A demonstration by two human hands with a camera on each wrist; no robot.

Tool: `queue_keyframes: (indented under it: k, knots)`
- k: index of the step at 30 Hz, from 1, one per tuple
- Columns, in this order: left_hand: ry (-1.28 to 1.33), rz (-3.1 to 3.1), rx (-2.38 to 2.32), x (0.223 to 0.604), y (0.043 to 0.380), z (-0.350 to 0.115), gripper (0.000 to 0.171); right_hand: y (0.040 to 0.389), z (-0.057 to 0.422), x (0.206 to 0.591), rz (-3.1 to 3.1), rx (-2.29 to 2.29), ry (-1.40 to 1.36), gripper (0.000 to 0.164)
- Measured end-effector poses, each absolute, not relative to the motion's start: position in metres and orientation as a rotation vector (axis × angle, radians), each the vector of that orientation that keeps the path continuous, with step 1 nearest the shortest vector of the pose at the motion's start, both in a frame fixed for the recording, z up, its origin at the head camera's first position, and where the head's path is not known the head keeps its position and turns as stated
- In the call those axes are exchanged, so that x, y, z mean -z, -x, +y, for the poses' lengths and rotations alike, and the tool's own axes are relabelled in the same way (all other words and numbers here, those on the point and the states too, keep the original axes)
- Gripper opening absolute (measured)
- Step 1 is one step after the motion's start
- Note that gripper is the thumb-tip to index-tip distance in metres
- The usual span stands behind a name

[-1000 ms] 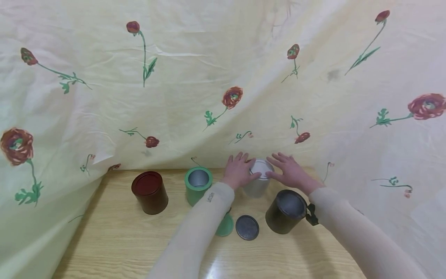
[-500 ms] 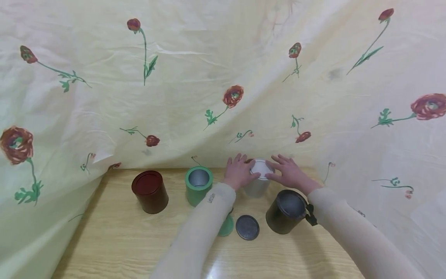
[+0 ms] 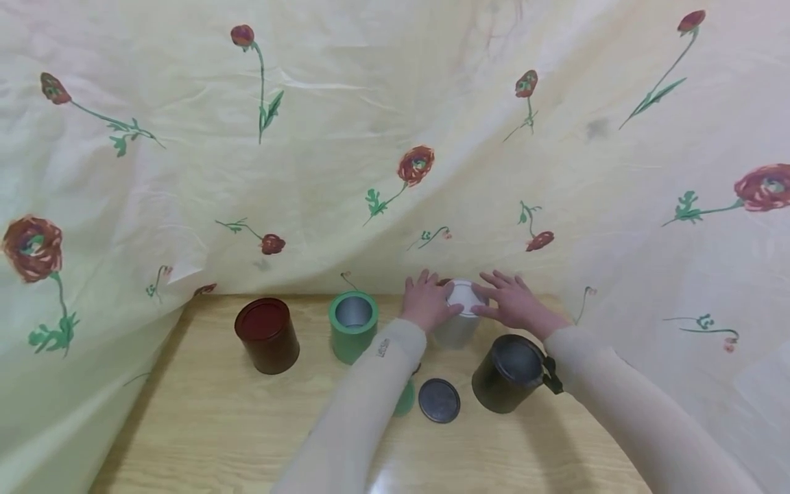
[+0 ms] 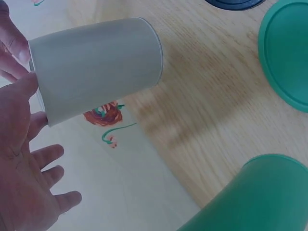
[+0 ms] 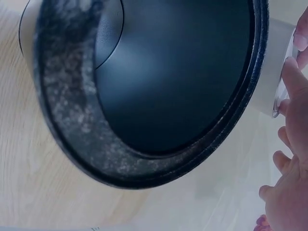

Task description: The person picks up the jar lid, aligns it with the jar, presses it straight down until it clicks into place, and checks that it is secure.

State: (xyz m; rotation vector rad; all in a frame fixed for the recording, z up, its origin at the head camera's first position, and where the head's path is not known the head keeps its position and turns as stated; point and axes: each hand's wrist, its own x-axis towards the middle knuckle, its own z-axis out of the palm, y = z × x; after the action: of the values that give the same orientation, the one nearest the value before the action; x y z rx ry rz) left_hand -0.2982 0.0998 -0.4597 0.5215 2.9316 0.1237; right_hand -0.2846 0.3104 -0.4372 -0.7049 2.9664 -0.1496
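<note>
White, its long axis upright, the canister (image 3: 455,334) stood between left hand (image 3: 427,302) and right hand (image 3: 516,303), neither clearly nearer; I saw thumbs and forefingers touching its top, other fingers spread.

A black can (image 5: 173,82) fills much of the space, its open mouth facing the camera; the rim is mottled with grey, worn-looking patches, and a thin curved line crosses the smooth dark inside at upper left. Behind it, at the right, part of a pale can (image 5: 268,72) shows. The right hand (image 5: 291,154) touches that can's end with thumb and index finger, its other fingers spread apart. Fingertips of the left hand (image 5: 302,41) sit just above. Wood tabletop (image 5: 19,144) lies at left, pale cloth (image 5: 207,202) below, with a red flower print (image 5: 262,224) near the bottom edge.
</note>
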Motion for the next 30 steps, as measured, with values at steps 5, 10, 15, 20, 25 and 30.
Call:
queue_keyframes:
  k: [5, 10, 15, 20, 25, 30]
  knots:
    - [-0.519, 2.932, -0.107, 0.457, 0.299, 0.099, 0.070, 0.287, 0.309, 0.436, 2.975, 0.093, 0.721, 0.062]
    - [-0.508, 2.929, -0.090, 0.453, 0.296, 0.099, 0.070, 0.288, 0.309, 0.436, 2.980, 0.074, 0.718, 0.063]
    - [-0.506, 2.925, -0.074, 0.457, 0.296, 0.100, 0.071, 0.287, 0.311, 0.436, 2.972, 0.096, 0.703, 0.063]
    - [-0.530, 2.961, -0.050, 0.461, 0.300, 0.101, 0.072, 0.289, 0.315, 0.437, 2.986, 0.125, 0.684, 0.063]
    - [-0.590, 2.985, -0.066, 0.461, 0.301, 0.097, 0.071, 0.291, 0.316, 0.437, 2.977, 0.153, 0.667, 0.067]
    - [-0.671, 2.993, -0.115, 0.453, 0.297, 0.087, 0.068, 0.290, 0.314, 0.433, 2.975, 0.173, 0.682, 0.073]
